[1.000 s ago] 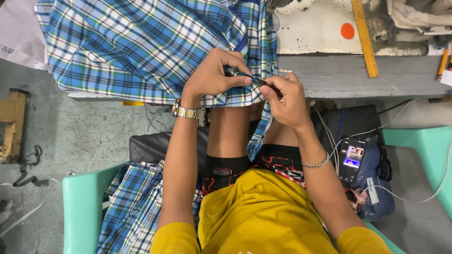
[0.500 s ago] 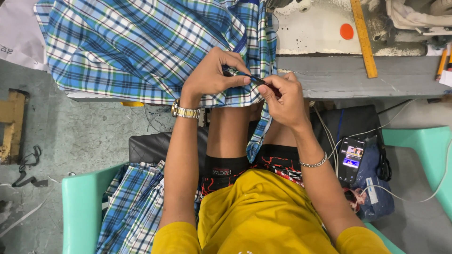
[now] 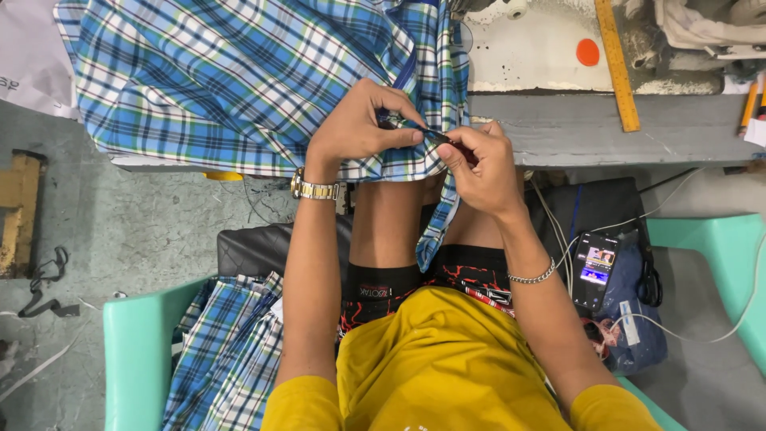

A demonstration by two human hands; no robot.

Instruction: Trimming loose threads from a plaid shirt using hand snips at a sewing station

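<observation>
Now my left hand (image 3: 359, 128) and my right hand (image 3: 479, 164) pinch the near edge of the blue checked cloth (image 3: 239, 80), right between them. Its folded edge runs left to right, and both hands are just as close. Most cloth lies far and left on the table (image 3: 574, 128). Nothing has changed since before.

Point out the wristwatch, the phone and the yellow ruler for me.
wristwatch (image 3: 317, 190), head view, on the metal band at the left wrist.
phone (image 3: 594, 270), head view, on its lit screen.
yellow ruler (image 3: 616, 65), head view, midway along its length on the table.
</observation>
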